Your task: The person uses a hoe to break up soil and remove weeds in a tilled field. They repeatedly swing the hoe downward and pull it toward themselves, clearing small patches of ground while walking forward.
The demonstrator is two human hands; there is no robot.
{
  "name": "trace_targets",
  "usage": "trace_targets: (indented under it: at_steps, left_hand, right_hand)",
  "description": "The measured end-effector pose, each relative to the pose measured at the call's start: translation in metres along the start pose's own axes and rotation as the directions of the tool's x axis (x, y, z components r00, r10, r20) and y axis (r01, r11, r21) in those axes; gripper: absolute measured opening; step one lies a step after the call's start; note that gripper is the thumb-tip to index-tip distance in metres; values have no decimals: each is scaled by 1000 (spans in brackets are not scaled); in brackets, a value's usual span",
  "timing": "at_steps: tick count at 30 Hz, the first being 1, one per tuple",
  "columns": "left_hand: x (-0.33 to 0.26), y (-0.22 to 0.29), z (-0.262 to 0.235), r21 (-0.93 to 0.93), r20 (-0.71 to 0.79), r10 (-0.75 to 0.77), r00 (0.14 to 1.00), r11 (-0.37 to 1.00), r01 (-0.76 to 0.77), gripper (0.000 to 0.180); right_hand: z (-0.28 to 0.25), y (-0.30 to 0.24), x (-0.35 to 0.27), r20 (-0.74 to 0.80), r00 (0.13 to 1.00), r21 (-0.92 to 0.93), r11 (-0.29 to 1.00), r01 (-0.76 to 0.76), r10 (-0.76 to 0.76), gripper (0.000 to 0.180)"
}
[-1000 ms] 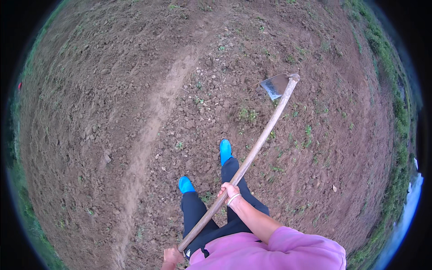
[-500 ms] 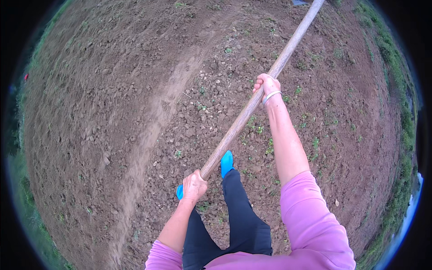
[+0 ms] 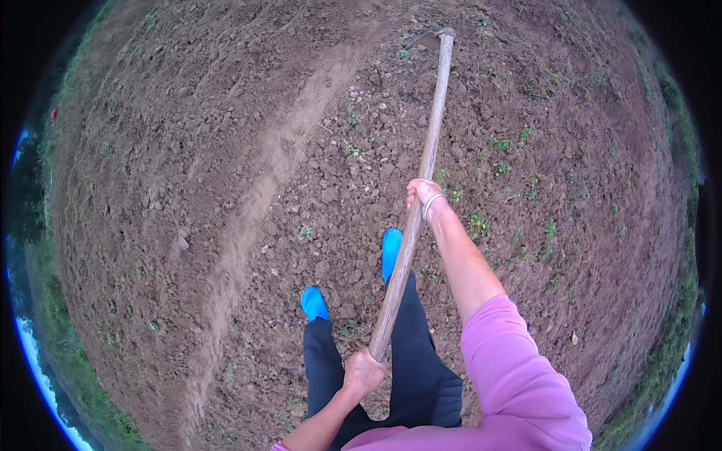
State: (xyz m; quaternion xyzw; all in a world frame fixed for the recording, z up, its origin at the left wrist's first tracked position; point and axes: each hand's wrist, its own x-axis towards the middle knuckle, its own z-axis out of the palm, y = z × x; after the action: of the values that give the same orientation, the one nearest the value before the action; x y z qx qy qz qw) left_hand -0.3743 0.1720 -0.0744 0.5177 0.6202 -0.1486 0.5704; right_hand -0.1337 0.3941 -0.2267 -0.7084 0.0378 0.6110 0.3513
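Note:
A long-handled hoe [image 3: 428,154] slants across the middle of the view, from near my legs up to the far ground. Its dark metal blade [image 3: 426,40] meets the soil at the top, beside a small green weed. My left hand [image 3: 364,373] is wrapped round the near end of the wooden handle. Farther up, my right hand [image 3: 425,194], with a pale bangle at the wrist, grips the handle about midway. How deep the blade sits in the soil I cannot tell.
Loose, clumpy brown soil [image 3: 203,165] spreads all around, with small weeds [image 3: 500,156] on the right. A smoother, paler track [image 3: 248,218] runs along the left. My blue-covered feet [image 3: 314,304] stand just ahead of me. Green grass [image 3: 75,353] borders the field.
The hoe has come down and its blade now shows at the ground. Its handle has swung steeper; both my hands have moved down in the view, the left one also rightward.

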Motion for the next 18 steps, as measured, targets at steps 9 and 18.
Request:
trace_targets:
  at_steps: [9, 18]
  left_hand:
    - [-211, -196, -37, 561, -82, -222, 972, 795, 229, 19]
    - [-161, -199, -37, 532, -93, -173, 980, 824, 196, 21]
  right_hand:
    - [26, 218, -197, 348, 824, 441, 698, -565, 447, 17]
    - [25, 169, -195, 161, 956, 405, 867, -291, 246, 16]
